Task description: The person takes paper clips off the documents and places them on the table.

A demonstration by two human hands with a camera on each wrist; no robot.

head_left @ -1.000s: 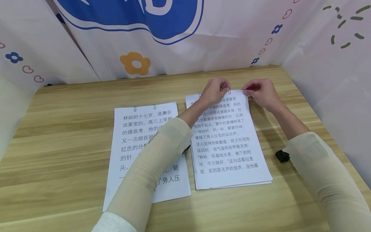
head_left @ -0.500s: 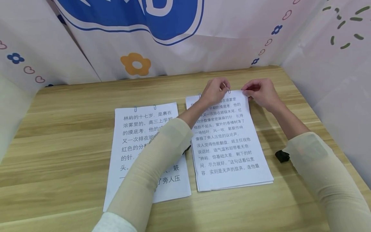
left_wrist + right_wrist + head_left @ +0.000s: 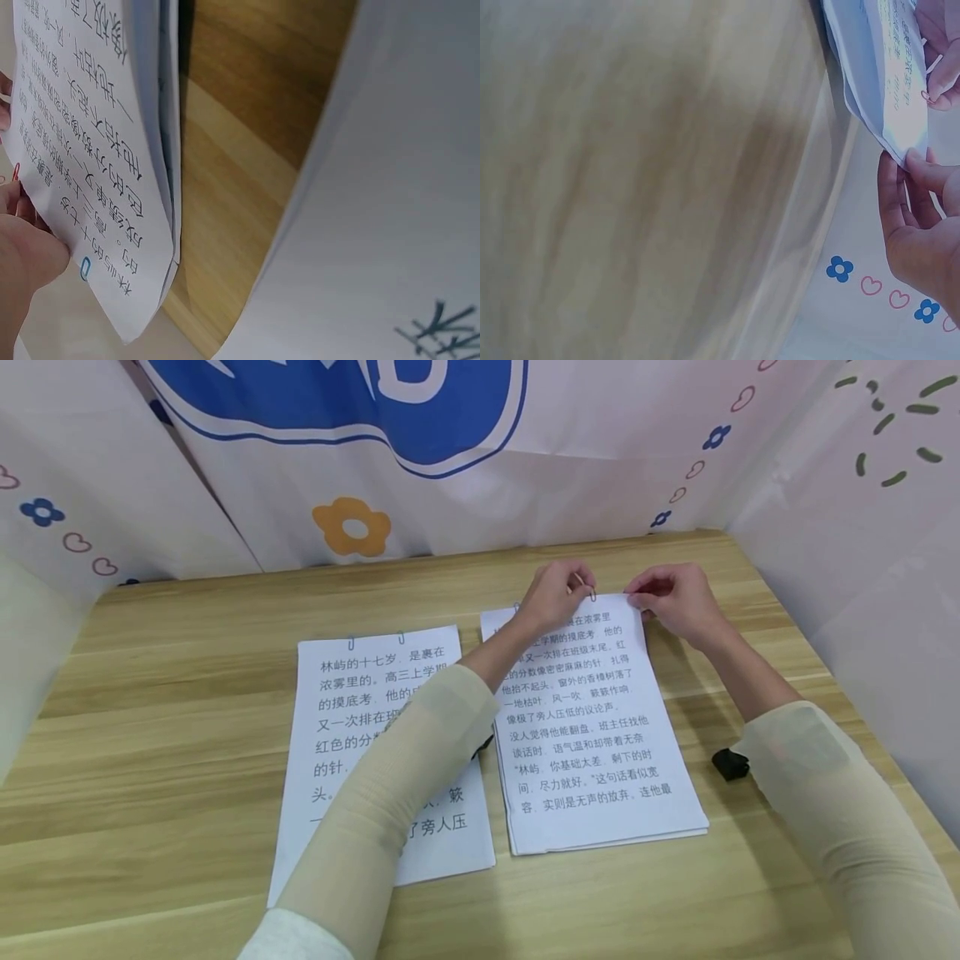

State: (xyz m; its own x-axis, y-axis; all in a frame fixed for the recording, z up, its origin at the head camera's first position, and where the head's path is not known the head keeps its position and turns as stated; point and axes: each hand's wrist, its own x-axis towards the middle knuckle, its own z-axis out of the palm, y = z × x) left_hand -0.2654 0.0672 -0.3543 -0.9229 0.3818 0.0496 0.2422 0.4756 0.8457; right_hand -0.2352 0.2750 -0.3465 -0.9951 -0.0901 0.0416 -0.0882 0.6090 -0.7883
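My left hand (image 3: 553, 600) pinches a red paper clip (image 3: 16, 172) at the top edge of the right stack of printed sheets (image 3: 592, 823). At the upper right corner of that stack, my right hand (image 3: 677, 602) holds the paper between thumb and fingers, as the right wrist view also shows. A blue paper clip (image 3: 85, 268) sits further left on the same edge. Beside it lies a second stack of printed sheets (image 3: 315, 693), with one paper clip (image 3: 351, 643) and another clip (image 3: 401, 637) along its top. My left forearm covers part of this second stack.
Both stacks lie on a wooden table (image 3: 165, 718). A white printed cloth (image 3: 600, 477) hangs behind the table and along its sides. One small black object (image 3: 731, 764) shows next to my right sleeve, and another dark piece (image 3: 483, 746) peeks out beside my left sleeve.
The lower end of the right stack has shifted slightly toward me. Both hands stay at its top edge, with almost no movement.
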